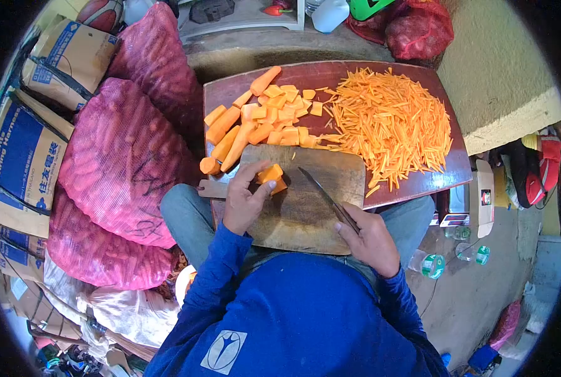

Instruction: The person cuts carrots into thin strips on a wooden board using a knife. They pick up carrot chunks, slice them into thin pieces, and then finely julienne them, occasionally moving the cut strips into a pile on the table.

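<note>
My left hand grips a squared carrot piece over the left part of the wooden cutting board. On the right, my right hand is wrapped round the handle of a knife, whose blade points up and left over the board, apart from the carrot piece. Behind the board lie cut carrot chunks and, to their left, longer peeled carrots. A large heap of carrot strips covers the right side of the red-brown table.
Pink mesh sacks stand at the left beside cardboard boxes. Plastic bottles lie on the floor at the right, near an open carton. Red mesh bags sit beyond the table. A concrete ledge runs along the right.
</note>
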